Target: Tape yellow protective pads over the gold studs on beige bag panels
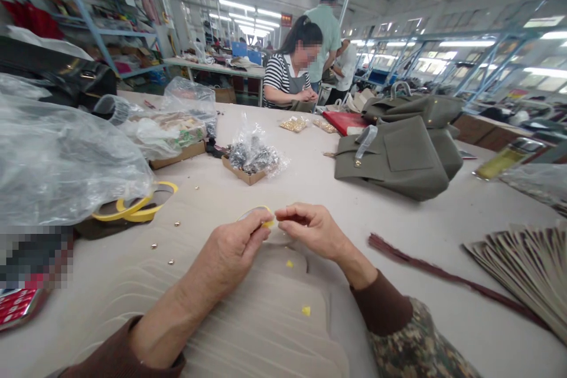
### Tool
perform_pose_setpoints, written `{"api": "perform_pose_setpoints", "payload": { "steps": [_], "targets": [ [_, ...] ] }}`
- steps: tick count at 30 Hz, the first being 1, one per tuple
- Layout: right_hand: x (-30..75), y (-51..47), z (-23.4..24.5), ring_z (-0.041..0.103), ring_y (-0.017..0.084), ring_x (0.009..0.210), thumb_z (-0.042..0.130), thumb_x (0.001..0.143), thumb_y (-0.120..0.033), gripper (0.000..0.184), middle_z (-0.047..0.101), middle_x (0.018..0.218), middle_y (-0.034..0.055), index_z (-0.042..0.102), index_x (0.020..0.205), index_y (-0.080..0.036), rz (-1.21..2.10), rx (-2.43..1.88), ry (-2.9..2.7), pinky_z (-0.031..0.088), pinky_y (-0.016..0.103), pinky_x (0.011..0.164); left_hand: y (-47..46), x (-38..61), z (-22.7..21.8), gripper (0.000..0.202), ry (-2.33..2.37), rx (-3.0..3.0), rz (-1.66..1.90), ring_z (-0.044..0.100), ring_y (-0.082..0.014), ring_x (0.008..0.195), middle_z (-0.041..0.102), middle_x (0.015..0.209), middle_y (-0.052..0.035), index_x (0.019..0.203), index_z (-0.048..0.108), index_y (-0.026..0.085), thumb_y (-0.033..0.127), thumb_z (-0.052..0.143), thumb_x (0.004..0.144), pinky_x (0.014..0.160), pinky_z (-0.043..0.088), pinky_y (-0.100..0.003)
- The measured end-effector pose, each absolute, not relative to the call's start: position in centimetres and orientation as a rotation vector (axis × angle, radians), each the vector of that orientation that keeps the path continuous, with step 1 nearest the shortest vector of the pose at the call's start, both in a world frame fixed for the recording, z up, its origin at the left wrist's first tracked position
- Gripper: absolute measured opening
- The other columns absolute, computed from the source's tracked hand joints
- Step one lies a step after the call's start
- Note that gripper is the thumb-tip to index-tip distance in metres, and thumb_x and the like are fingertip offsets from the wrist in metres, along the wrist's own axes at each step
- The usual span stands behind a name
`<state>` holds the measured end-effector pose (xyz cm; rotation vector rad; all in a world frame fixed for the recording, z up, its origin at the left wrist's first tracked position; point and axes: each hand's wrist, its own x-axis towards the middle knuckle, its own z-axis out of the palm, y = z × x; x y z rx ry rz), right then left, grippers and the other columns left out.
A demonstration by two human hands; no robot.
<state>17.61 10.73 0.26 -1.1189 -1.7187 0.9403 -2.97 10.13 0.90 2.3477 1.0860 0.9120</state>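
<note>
My left hand [233, 248] is closed, its thumb and forefinger pinching a roll of yellow tape [267, 223]. Most of the roll is hidden behind the fingers. Close beside it, the fingertips of my right hand [312, 230] come together in a pinch; whatever they hold is too small to make out. Under both hands lie overlapping beige bag panels [248, 325], spread in layers across the table. Two bits of yellow tape, one upper [289, 263] and one lower [306, 310], stick to the panels. Several small gold studs [177, 224] dot the surface to the left.
Larger yellow tape rolls [137, 207] lie at left beside clear plastic bags [66, 153]. A cardboard tray of metal parts [250, 165] stands ahead. Grey-green bags [398, 153], a brown cord bundle [425, 266] and fanned strips [522, 271] are right. A co-worker [290, 77] sits opposite.
</note>
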Motion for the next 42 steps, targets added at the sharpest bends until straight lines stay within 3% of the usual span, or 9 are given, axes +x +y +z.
{"api": "perform_pose_setpoints", "payload": {
  "steps": [5, 12, 16, 21, 26, 28, 34, 38, 42],
  "targets": [
    [16.2, 10.1, 0.9, 0.061, 0.012, 0.067, 0.059, 0.080, -0.012, 0.021, 0.070, 0.080, 0.0042, 0.072, 0.095, -0.016, 0.591, -1.019, -1.914, 0.048, 0.024, 0.063, 10.1, -2.8, 1.1, 0.036, 1.155, 2.394, 0.856, 0.065, -0.0130, 0.067, 0.070, 0.087, 0.0016, 0.131, 0.042, 0.023, 0.025, 0.044, 0.095, 0.062, 0.046, -0.022],
    [16.0, 9.9, 0.8, 0.059, 0.012, 0.062, 0.055, 0.082, -0.010, 0.015, 0.068, 0.071, 0.0034, 0.069, 0.082, -0.015, 0.325, -0.969, -2.026, 0.046, 0.022, 0.062, 9.9, -2.8, 0.8, 0.032, 1.186, 2.428, 0.750, 0.066, -0.0170, 0.072, 0.071, 0.090, -0.0010, 0.127, 0.040, 0.022, 0.025, 0.041, 0.095, 0.063, 0.044, -0.026],
    [15.7, 9.8, 0.4, 0.055, 0.010, 0.055, 0.053, 0.079, -0.010, 0.014, 0.064, 0.064, 0.0016, 0.066, 0.077, -0.015, 0.177, -0.984, -2.028, 0.043, 0.021, 0.056, 9.9, -2.7, 1.0, 0.020, 1.270, 2.377, 0.686, 0.064, -0.0170, 0.069, 0.068, 0.082, 0.0012, 0.114, 0.048, 0.023, 0.027, 0.040, 0.096, 0.061, 0.040, -0.026],
    [15.0, 9.5, 0.2, 0.055, 0.010, 0.054, 0.054, 0.074, -0.012, 0.013, 0.064, 0.061, -0.0001, 0.066, 0.070, -0.016, 0.300, -1.174, -1.892, 0.042, 0.020, 0.054, 10.2, -2.5, 1.4, 0.013, 1.322, 2.365, 0.670, 0.056, -0.0138, 0.061, 0.060, 0.070, 0.0041, 0.088, 0.054, 0.024, 0.027, 0.043, 0.095, 0.059, 0.035, -0.024],
    [14.0, 9.8, 0.3, 0.056, 0.010, 0.044, 0.056, 0.071, -0.020, 0.009, 0.060, 0.051, -0.0027, 0.062, 0.066, -0.016, 1.016, -1.376, -1.446, 0.043, 0.018, 0.044, 9.9, -2.1, 1.4, 0.018, 1.363, 2.415, 0.719, 0.050, -0.0125, 0.057, 0.055, 0.066, 0.0046, 0.081, 0.052, 0.023, 0.025, 0.041, 0.094, 0.058, 0.032, -0.025],
    [14.2, 10.4, 0.1, 0.057, 0.011, 0.041, 0.056, 0.070, -0.022, 0.008, 0.059, 0.049, -0.0033, 0.061, 0.066, -0.016, 1.138, -1.439, -1.288, 0.044, 0.018, 0.042, 9.6, -2.0, 1.4, 0.018, 1.334, 2.445, 0.777, 0.050, -0.0122, 0.058, 0.055, 0.068, 0.0044, 0.081, 0.052, 0.022, 0.025, 0.039, 0.095, 0.058, 0.033, -0.025],
    [17.5, 11.7, -1.1, 0.060, 0.012, 0.049, 0.057, 0.072, -0.020, 0.011, 0.064, 0.054, -0.0013, 0.067, 0.071, -0.016, 0.774, -1.620, -1.525, 0.047, 0.021, 0.051, 9.9, -1.9, 1.1, 0.014, 1.422, 2.495, 0.515, 0.056, -0.0170, 0.071, 0.060, 0.078, -0.0002, 0.090, 0.051, 0.021, 0.022, 0.038, 0.095, 0.064, 0.038, -0.028],
    [18.4, 12.2, -1.8, 0.064, 0.014, 0.063, 0.063, 0.070, -0.014, 0.016, 0.072, 0.071, 0.0021, 0.072, 0.084, -0.016, 0.597, -1.622, -1.787, 0.049, 0.024, 0.064, 10.8, -1.9, 0.4, 0.013, 1.385, 2.538, 0.394, 0.056, -0.0221, 0.093, 0.063, 0.092, -0.0058, 0.095, 0.053, 0.019, 0.016, 0.040, 0.092, 0.079, 0.042, -0.034],
    [18.7, 13.0, -2.3, 0.063, 0.015, 0.067, 0.062, 0.071, -0.011, 0.017, 0.071, 0.073, 0.0029, 0.071, 0.085, -0.015, 0.504, -1.610, -1.732, 0.050, 0.028, 0.071, 11.1, -1.8, 0.1, 0.015, 1.331, 2.560, 0.412, 0.054, -0.0231, 0.094, 0.062, 0.095, -0.0070, 0.097, 0.053, 0.018, 0.013, 0.041, 0.090, 0.084, 0.042, -0.037]
  ]
}}
